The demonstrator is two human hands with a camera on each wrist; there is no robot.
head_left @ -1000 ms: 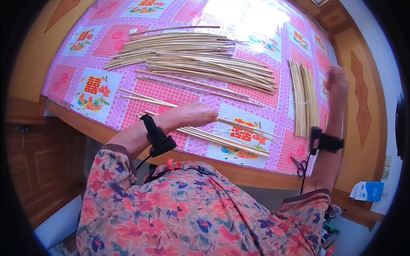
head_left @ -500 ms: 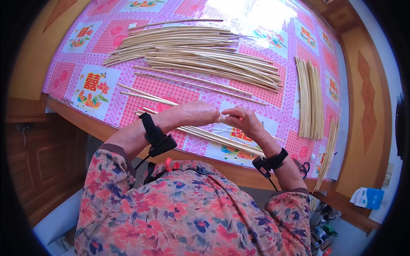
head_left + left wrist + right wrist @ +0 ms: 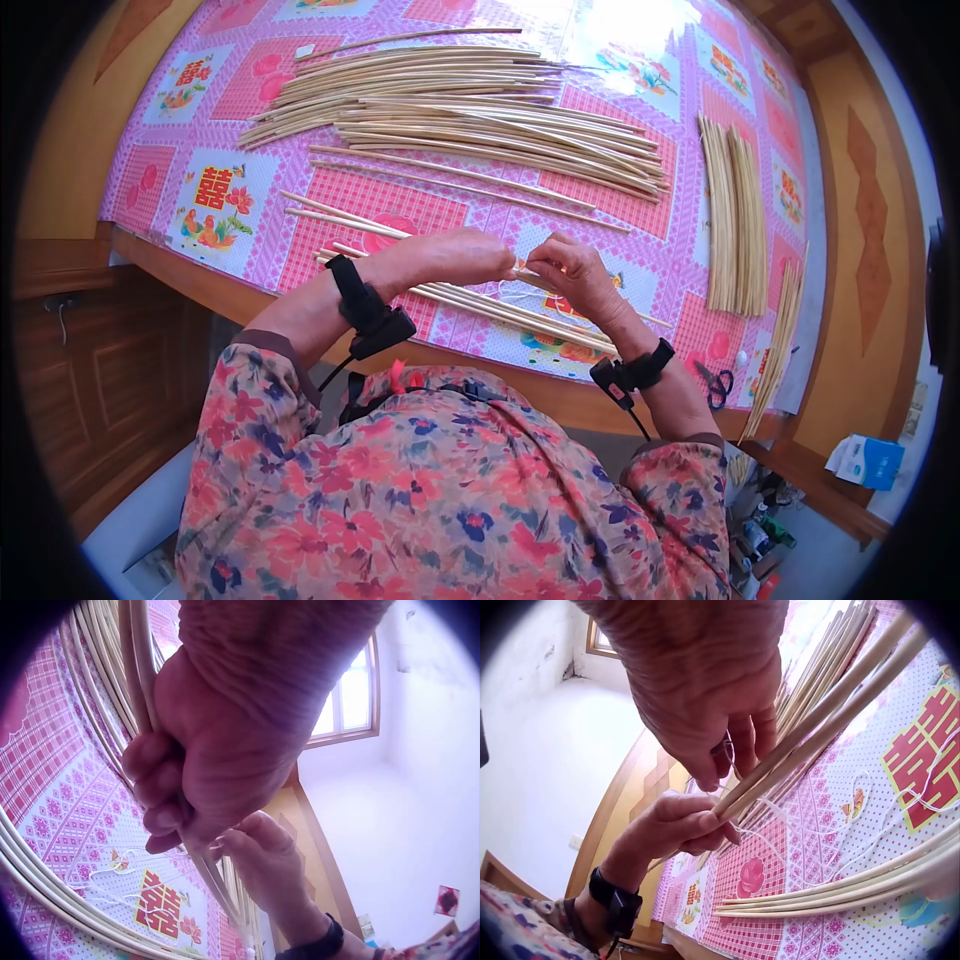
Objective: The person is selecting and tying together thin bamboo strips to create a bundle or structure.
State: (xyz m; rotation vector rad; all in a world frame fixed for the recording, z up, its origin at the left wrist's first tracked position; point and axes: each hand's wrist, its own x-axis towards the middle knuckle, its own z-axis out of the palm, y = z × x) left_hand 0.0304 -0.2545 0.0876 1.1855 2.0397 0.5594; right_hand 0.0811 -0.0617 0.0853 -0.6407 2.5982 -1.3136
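Observation:
My left hand (image 3: 465, 256) grips a pair of thin pale sticks (image 3: 817, 731) around their middle, fingers curled under them in the left wrist view. Right beside it, my right hand (image 3: 575, 272) pinches a thin white string (image 3: 931, 778) between thumb and fingers. A small loop of the string rises from those fingertips, close against the sticks. The rest trails down over the tablecloth in loose curves. Below the hands, several more sticks (image 3: 480, 307) lie side by side along the table's near edge.
A large pile of sticks (image 3: 450, 120) spreads across the table's far side, with two loose ones (image 3: 470, 180) nearer. Upright bundles (image 3: 735, 220) lie at right, beside a few sticks (image 3: 775, 345) overhanging the edge. Scissors (image 3: 716, 385) rest near that corner on the patterned tablecloth (image 3: 225, 210).
My right hand has come from the table's right side over to my left hand and now pinches the string there. The left hand keeps its grip on the sticks.

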